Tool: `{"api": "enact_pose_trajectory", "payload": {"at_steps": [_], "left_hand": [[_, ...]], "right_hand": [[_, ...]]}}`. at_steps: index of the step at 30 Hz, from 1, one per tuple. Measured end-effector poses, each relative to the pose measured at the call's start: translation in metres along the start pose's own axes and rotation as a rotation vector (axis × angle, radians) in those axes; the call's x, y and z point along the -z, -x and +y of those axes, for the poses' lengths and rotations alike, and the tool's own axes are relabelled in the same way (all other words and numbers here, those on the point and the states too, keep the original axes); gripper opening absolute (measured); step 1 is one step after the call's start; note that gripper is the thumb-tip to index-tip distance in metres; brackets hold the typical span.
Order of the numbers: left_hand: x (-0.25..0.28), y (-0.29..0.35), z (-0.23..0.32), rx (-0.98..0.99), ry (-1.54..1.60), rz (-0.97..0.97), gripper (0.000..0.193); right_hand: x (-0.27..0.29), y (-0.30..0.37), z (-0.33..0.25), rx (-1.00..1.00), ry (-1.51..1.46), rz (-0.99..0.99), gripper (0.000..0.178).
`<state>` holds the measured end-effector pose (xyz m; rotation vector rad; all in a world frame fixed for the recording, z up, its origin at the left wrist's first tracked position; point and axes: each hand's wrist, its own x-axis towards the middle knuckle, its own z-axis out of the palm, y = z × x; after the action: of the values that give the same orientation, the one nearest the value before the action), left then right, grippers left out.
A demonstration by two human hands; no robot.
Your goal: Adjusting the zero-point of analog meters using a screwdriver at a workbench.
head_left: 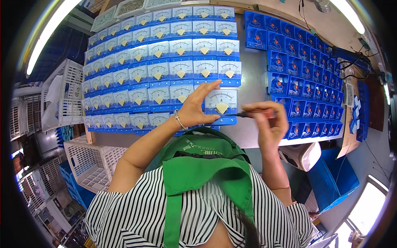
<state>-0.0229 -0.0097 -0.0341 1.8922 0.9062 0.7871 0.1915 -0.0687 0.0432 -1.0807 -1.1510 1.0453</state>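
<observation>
A blue-based panel meter (221, 99) with a white dial and a cream fan-shaped piece sits at the near right corner of a large array of like meters. My left hand (197, 106) grips it, thumb at its lower edge and fingers at its upper edge. To its right, my right hand (271, 122) is closed around a red-handled screwdriver (264, 113). The dark tip of the screwdriver meets the right side of the meter near its base; the exact contact is too small to tell.
Rows of finished-looking meters (158, 53) cover the table's left side. On the right stand rows of open blue housings (294, 87) with orange-and-wire parts inside. Trays of small parts (130, 7) line the far edge. White crates (89, 161) stand at left, a blue bin (333, 180) at right.
</observation>
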Motion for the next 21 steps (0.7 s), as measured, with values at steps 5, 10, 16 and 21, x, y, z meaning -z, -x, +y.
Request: {"api": "enact_pose_trajectory", "payload": {"at_steps": [5,10,16,21], "left_hand": [[0.004,-0.001,0.007,-0.002,0.103,0.004,0.097],[-0.003,-0.002,0.013,-0.024,0.165,-0.010,0.098],[-0.014,-0.005,0.024,0.124,0.487,0.022,0.094],[-0.017,-0.010,0.026,0.228,0.565,-0.006,0.096]], "right_hand": [[0.029,-0.009,0.023,-0.216,-0.154,0.190,0.008],[0.028,0.020,0.067,-0.764,-0.086,-0.070,0.011],[0.009,0.036,0.081,-0.694,-0.260,-0.091,0.009],[0.010,0.042,0.091,-0.617,-0.344,-0.065,0.011]]}}
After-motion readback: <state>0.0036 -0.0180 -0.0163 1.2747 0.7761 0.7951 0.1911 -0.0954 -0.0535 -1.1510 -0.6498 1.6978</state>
